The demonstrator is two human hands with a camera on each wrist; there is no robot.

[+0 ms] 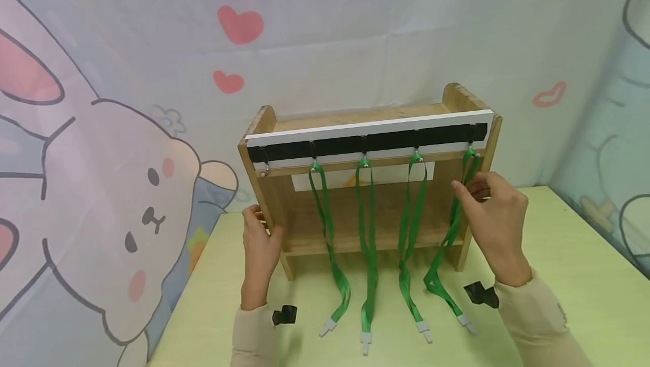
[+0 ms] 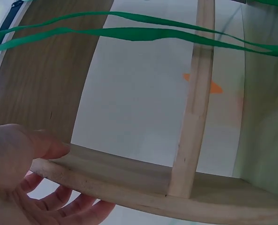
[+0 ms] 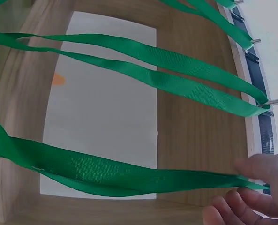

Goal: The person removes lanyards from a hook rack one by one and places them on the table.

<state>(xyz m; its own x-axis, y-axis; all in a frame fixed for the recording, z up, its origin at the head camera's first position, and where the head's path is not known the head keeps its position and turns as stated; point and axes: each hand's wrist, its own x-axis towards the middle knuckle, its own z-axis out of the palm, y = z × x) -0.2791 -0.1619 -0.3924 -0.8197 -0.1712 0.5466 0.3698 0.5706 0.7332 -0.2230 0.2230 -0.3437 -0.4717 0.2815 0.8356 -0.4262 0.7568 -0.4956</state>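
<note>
Wooden shelf (image 1: 370,226) standing upright on the pale green table (image 1: 584,276), its front rail carrying a black strip of hooks (image 1: 370,142) under a white band. Left hand (image 1: 260,251) gripping the shelf's left side panel, thumb lying on the inner face and fingers curling round the outer edge, as the left wrist view is showing (image 2: 17,159). Small black clip (image 1: 285,314) lying on the table just beside the left sleeve.

Hanging from the hooks, left to right, four green straps: first strap (image 1: 330,243), second strap (image 1: 368,243), third strap (image 1: 408,243), fourth strap (image 1: 449,237), each trailing down past the shelf bottom onto the table and ending in a grey clasp. Leftmost hook carrying no strap.

Right hand (image 1: 495,214) pinching the fourth strap near its top, close under the rightmost hook, fingertips closing on the green band (image 3: 129,176) against the shelf's right side panel. Another black clip (image 1: 481,295) lying on the table near the right sleeve, just right of the fourth strap's lower end.
</note>
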